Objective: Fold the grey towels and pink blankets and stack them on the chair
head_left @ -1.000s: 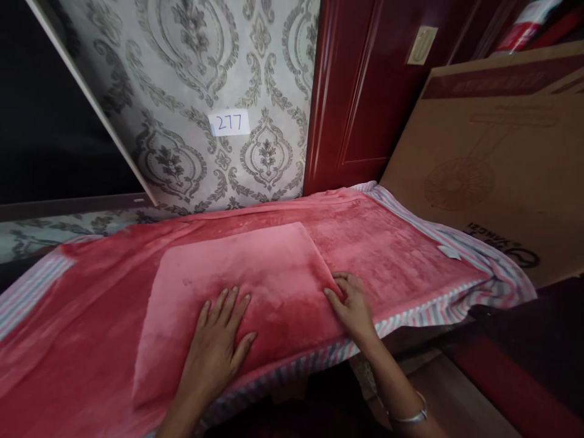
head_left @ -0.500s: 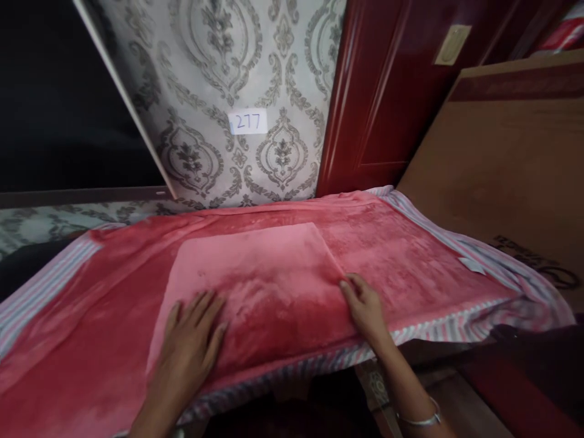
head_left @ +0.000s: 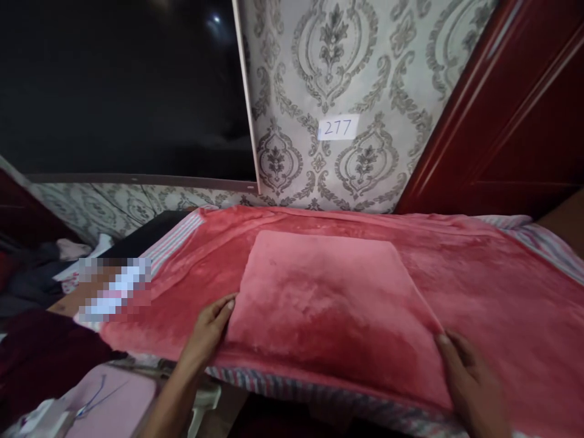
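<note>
A square piece of pink plush cloth (head_left: 328,286) lies flat on a larger red-pink plush blanket (head_left: 493,304) with striped edging. My left hand (head_left: 210,322) pinches the cloth's left edge between thumb and fingers. On the opposite side, my right hand (head_left: 469,371) grips the right edge near the lower corner, thumb on top. Fingers under the cloth are partly hidden on both hands.
Behind the blanket stands a patterned wall with a paper label (head_left: 338,127) reading 277. A large dark screen (head_left: 128,91) is at upper left, a red wooden door (head_left: 511,121) at right. A pink stool-like surface (head_left: 109,401) and piled clothes (head_left: 22,283) sit at lower left.
The view has turned left. My left hand has gone from lying flat on the cloth to pinching its left edge. My right hand has moved lower along the right edge.
</note>
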Action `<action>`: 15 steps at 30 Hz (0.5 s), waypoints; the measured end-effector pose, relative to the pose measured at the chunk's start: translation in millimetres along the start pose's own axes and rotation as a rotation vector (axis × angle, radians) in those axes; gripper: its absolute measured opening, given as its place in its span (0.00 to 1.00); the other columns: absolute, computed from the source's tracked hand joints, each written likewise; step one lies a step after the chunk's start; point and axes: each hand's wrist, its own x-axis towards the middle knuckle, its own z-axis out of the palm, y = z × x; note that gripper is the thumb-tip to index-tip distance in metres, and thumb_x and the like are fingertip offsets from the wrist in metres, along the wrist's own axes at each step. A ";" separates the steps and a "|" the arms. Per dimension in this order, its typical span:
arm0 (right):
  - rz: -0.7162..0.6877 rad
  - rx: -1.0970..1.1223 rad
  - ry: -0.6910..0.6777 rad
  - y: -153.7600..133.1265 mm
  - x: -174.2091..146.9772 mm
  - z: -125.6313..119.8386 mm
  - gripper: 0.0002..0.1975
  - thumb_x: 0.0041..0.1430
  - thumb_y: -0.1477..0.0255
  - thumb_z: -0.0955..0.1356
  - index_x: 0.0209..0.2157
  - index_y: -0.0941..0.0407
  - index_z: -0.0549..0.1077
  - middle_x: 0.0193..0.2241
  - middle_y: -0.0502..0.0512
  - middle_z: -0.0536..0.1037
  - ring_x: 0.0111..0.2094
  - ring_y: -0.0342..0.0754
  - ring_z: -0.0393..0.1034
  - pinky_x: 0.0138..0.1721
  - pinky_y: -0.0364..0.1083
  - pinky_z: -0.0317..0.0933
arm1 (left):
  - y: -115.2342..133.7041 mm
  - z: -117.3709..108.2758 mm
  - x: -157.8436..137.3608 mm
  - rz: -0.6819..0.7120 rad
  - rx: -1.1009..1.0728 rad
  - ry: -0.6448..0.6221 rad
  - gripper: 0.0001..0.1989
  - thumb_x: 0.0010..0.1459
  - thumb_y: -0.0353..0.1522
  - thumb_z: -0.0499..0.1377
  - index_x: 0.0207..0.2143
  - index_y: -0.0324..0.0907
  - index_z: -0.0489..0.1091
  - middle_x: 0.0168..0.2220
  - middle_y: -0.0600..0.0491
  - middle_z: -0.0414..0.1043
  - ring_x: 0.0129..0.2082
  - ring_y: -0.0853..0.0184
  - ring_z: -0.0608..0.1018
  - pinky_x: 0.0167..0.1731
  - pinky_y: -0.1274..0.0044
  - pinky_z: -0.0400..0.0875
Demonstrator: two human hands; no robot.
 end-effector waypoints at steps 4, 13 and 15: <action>0.034 -0.053 0.011 0.8 -2.5 -1.8 0.33 0.47 0.43 0.60 0.39 0.56 0.75 0.36 0.62 0.81 0.42 0.63 0.73 0.42 0.55 0.67 | 0.2 3.7 -3.3 -0.153 -0.254 -0.110 0.30 0.40 0.53 0.70 0.39 0.41 0.80 0.36 0.48 0.81 0.34 0.59 0.79 0.40 0.71 0.73; 0.006 -0.145 -0.030 -2.1 -3.9 -4.3 0.28 0.51 0.44 0.60 0.35 0.52 0.75 0.33 0.61 0.81 0.38 0.64 0.75 0.38 0.55 0.68 | 4.5 -8.9 -11.9 -0.030 -0.137 -0.332 0.22 0.46 0.49 0.70 0.32 0.40 0.77 0.33 0.51 0.75 0.37 0.63 0.74 0.38 0.76 0.67; -0.013 -0.185 -0.045 6.4 -1.2 -4.6 0.28 0.53 0.44 0.60 0.35 0.52 0.75 0.33 0.61 0.81 0.37 0.63 0.75 0.35 0.55 0.68 | 4.4 -8.9 -11.0 -0.005 -0.108 -0.335 0.20 0.47 0.49 0.69 0.28 0.40 0.76 0.32 0.51 0.74 0.37 0.63 0.73 0.38 0.76 0.66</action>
